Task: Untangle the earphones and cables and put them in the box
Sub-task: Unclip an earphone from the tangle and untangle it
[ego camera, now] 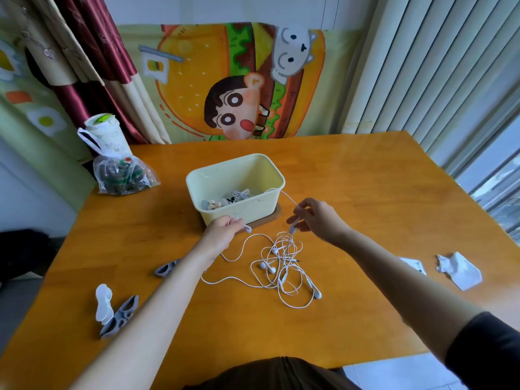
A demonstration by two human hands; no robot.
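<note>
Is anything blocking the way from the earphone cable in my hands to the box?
Nothing visible. The open box stands just beyond the left hand and right hand; the held cable already reaches its rim. The rest lies tangled on the table.

Orange wooden table (365,192), clear plastic bag (123,175) by a white cup (105,133), grey clips (121,316), crumpled paper (460,270), cartoon burger cloth (197,80)

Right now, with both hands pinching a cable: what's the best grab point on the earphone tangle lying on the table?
Probably the earbud at the near-right edge of the tangle. Pinch its stem from above, coming in from the right. It sticks out clear of the loops, so little else should snag.
</note>
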